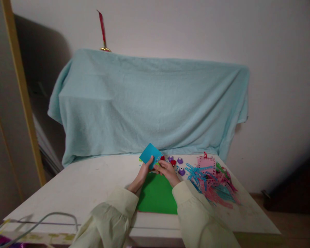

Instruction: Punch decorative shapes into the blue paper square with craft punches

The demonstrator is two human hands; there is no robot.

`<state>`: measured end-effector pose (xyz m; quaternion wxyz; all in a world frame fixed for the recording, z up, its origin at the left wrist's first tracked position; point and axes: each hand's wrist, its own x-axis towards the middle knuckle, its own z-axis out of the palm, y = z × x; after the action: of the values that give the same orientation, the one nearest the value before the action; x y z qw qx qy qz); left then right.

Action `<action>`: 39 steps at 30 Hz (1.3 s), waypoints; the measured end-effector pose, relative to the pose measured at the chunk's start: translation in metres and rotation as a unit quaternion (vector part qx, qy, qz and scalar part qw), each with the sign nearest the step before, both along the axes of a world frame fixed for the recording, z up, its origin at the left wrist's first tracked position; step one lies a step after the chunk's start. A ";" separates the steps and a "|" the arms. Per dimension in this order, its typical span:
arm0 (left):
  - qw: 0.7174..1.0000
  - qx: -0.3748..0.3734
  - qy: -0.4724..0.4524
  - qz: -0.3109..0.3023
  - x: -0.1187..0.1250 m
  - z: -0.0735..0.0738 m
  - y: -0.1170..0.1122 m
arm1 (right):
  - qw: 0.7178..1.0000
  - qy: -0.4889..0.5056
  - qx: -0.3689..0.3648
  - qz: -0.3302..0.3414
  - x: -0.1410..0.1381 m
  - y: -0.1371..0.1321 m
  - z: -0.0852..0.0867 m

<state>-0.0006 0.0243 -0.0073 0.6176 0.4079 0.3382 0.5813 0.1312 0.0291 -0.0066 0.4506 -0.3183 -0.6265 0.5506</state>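
Note:
A square blue card (150,153) is tilted up in my left hand (145,167), with the thumb pressed over its face. A row of small marks or holes shows near the card's lower right edge. At that edge my right hand (166,167) is closed, fingers bent around a small yellow-green piece (157,164). That piece is mostly covered by the fingers, so its kind cannot be made out. Beneath both hands lies a green sheet (158,196) on the white table.
Several small purple pieces (181,171) with white tops stand right of my hands, near a red piece (173,162). Farther right is a heap of pink and blue perforated strips (209,181). A light-blue towel (150,100) drapes behind the table; a grey cable (51,214) crosses its front left.

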 end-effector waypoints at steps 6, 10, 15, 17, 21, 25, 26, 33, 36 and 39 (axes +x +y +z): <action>1.000 -0.007 -0.002 0.006 -0.002 -0.005 0.004 | 1.000 0.008 0.004 0.014 0.000 0.002 -0.003; 1.000 -0.003 0.002 0.003 -0.003 -0.006 0.005 | 1.000 0.004 -0.004 0.007 -0.001 0.002 -0.002; 1.000 -0.005 0.010 -0.004 -0.003 -0.004 0.003 | 1.000 0.004 -0.004 0.007 -0.001 0.002 -0.003; 1.000 -0.005 0.008 -0.006 -0.003 -0.004 0.003 | 1.000 0.005 -0.002 0.007 -0.001 0.002 -0.003; 1.000 -0.006 0.009 -0.010 -0.002 -0.002 0.001 | 1.000 0.002 -0.002 0.007 0.000 0.000 -0.002; 1.000 -0.005 0.009 -0.009 -0.003 -0.001 -0.001 | 1.000 0.006 -0.002 0.007 0.000 -0.001 0.000; 1.000 -0.006 0.009 -0.010 -0.003 0.000 -0.001 | 1.000 0.006 -0.002 0.007 0.000 -0.001 0.000; 1.000 -0.012 0.000 0.005 -0.002 -0.002 0.001 | 1.000 0.000 0.002 0.011 -0.001 0.002 -0.003; 1.000 -0.012 -0.001 0.016 -0.002 -0.003 0.002 | 1.000 -0.001 -0.005 0.004 -0.001 0.002 -0.003; 1.000 -0.012 0.003 0.004 -0.002 -0.002 0.002 | 1.000 0.000 -0.008 0.006 -0.001 0.000 -0.002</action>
<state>-0.0030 0.0259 -0.0094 0.6192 0.4013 0.3481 0.5783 0.1298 0.0293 -0.0086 0.4452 -0.3181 -0.6238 0.5580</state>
